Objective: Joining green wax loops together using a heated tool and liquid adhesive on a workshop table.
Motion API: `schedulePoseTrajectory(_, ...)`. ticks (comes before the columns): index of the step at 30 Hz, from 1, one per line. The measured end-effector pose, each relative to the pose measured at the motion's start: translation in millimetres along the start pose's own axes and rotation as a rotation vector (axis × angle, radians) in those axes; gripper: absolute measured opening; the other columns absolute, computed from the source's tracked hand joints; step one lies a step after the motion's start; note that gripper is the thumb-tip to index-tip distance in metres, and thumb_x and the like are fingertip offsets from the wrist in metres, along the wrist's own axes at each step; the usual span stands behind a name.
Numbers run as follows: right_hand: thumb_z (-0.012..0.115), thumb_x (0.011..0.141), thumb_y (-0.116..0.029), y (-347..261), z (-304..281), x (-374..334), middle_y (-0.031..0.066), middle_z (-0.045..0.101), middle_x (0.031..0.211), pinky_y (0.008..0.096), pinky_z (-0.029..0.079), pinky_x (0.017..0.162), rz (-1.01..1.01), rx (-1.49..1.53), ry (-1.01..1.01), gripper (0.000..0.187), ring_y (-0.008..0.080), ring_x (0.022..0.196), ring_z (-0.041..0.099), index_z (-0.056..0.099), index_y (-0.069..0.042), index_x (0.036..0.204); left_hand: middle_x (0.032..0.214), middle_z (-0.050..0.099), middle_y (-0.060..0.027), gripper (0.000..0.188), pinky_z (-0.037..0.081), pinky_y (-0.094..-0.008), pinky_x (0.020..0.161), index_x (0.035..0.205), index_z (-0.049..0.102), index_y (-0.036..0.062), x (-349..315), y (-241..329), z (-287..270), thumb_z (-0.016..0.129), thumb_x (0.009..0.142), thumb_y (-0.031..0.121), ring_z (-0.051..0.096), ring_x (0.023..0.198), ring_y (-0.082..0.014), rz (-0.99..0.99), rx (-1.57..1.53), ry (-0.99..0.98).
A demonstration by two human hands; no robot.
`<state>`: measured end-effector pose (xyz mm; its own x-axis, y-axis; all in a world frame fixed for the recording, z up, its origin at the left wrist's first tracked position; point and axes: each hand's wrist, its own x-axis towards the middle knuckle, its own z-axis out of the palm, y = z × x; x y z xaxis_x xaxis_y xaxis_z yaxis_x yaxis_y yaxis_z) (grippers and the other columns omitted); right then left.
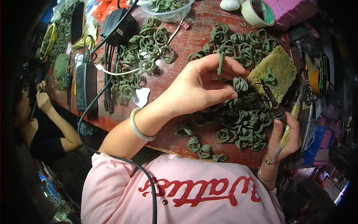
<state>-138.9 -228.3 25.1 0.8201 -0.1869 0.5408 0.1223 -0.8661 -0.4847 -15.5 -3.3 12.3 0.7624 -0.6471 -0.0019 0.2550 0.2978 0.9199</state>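
My left hand (207, 84) is over the middle of the table, its thumb and fingertips around a dark green coiled ring (240, 84). A thin green strip-like piece (220, 62) hangs across the index finger of that hand. In my right hand (285, 136) is a pen-shaped hot tool (274, 101), like a soldering iron, with a dark pointed tip. A slim yellow-handled tool (286, 135) lies along the same hand. The dark tip is over a greenish-yellow sponge (285, 61), where a small green piece (270, 76) rests. Many green rings (246, 128) are heaped beneath my hands.
More green rings (149, 48) lie left, near a black power adapter (86, 87) and cables. A clear bowl (167, 13) and a tape roll (258, 14) stand at the back. A black cord (153, 190) crosses my left arm. Another person (52, 119) sits at left.
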Motion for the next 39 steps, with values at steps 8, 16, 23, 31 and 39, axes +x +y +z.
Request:
schedulePoseTrajectory(8,0.076,0.079,-0.014,2,-1,7,0.0118,0.067,0.08,0.0308,0.05,0.065,-0.037,-0.107,0.035,0.024,0.0218,0.067,0.064,0.064,0.002,0.094,0.118,0.053,-0.0081,0.038,0.054,-0.03,0.088,0.115,0.053,-0.0008,0,-1,-1,0.063,0.081,-0.012,0.054,0.116,-0.0216,0.01,0.007,-0.008)
schedulePoseTrajectory(16,0.077,0.079,-0.011,26,-4,13,0.0125,0.067,0.078,0.031,0.05,0.066,0.153,-0.314,0.146,0.02,0.0228,0.065,0.062,0.065,0.001,0.09,0.117,0.057,-0.012,0.036,0.053,-0.0337,0.089,0.12,0.051,-0.0012,1,3,-4,0.062,0.086,-0.005,0.059,0.111,-0.0255,-0.059,-0.161,0.008)
schedulePoseTrajectory(23,0.075,0.081,-0.01,27,-2,14,0.0119,0.066,0.078,0.0296,0.049,0.067,0.188,-0.316,0.126,0.017,0.0218,0.066,0.06,0.064,0.001,0.088,0.118,0.059,-0.0166,0.035,0.054,-0.0344,0.088,0.125,0.049,-0.0001,1,8,-6,0.058,0.091,0.007,0.061,0.11,-0.0297,-0.165,-0.352,-0.007)
schedulePoseTrajectory(31,0.074,0.081,-0.009,28,-1,14,0.013,0.066,0.08,0.0301,0.049,0.068,0.187,-0.315,0.107,0.017,0.0219,0.067,0.06,0.064,0.002,0.09,0.116,0.058,-0.0263,0.038,0.057,-0.0341,0.084,0.127,0.044,-0.0055,2,9,-11,0.047,0.098,0.019,0.063,0.105,-0.0338,-0.28,-0.621,-0.005)
schedulePoseTrajectory(39,0.072,0.083,-0.009,28,0,7,0.0128,0.067,0.084,0.0312,0.049,0.07,0.182,-0.27,0.177,0.017,0.0222,0.071,0.062,0.064,0.003,0.092,0.116,0.056,-0.0294,0.039,0.057,-0.0352,0.084,0.124,0.048,-0.0057,0,5,-15,0.045,0.098,0.024,0.063,0.101,-0.0348,-0.34,-0.714,-0.003)
